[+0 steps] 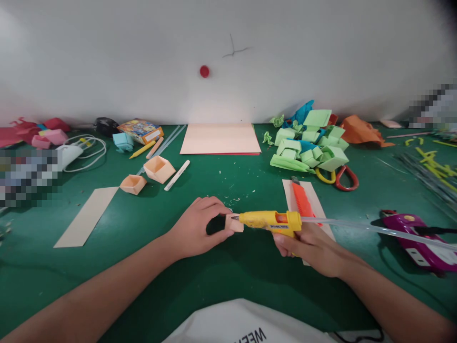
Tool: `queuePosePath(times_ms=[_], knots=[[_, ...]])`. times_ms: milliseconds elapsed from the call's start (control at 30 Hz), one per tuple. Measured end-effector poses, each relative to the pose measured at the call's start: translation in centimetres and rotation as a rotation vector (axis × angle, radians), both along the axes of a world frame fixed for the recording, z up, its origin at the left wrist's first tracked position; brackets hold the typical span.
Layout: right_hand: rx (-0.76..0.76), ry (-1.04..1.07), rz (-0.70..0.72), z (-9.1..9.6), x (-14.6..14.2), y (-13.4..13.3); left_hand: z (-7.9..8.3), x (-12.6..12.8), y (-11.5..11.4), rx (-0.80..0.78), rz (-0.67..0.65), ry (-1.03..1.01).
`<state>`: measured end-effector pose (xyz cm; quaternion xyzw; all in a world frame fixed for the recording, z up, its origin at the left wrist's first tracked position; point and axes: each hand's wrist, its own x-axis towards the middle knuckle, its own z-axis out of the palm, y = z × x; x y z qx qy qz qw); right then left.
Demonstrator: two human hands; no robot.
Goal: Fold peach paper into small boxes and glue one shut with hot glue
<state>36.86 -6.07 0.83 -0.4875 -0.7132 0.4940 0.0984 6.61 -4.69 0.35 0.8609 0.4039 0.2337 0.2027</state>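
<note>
My right hand [307, 245] grips a yellow hot glue gun [266, 220] by its handle, with a long clear glue stick [357, 226] running out of the back. Its nozzle points left and meets a small peach folded-paper piece [234, 224]. That piece is pinched between the thumb and fingers of my left hand [200, 226], a little above the green table. Under and behind my right hand lie an orange utility knife [303, 197] and a peach paper strip [323, 214]. Two peach paper boxes [159, 169] stand beyond my left hand, beside a white pen-like stick [177, 175].
A stack of peach paper sheets [220, 138] lies against the wall. Green paper boxes [314, 143] are heaped at back right, above scissors [339, 178]. A purple power strip [417, 240] is at right. Another peach strip [87, 216] and a white cable [96, 152] lie at left.
</note>
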Motion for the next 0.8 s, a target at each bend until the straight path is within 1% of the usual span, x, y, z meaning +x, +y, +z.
queuePosePath(times_ms=[467,700,800], knots=[[0.002,-0.035,0.003,-0.10,0.10,0.02,0.17,-0.02,-0.10,-0.007,-0.002,0.003],[0.030,-0.070,0.022,0.38,0.02,-0.18,0.06,-0.15,-0.10,-0.003,-0.002,0.008],[0.032,-0.053,0.001,0.18,0.09,-0.18,0.04,-0.14,-0.04,-0.003,-0.003,-0.001]])
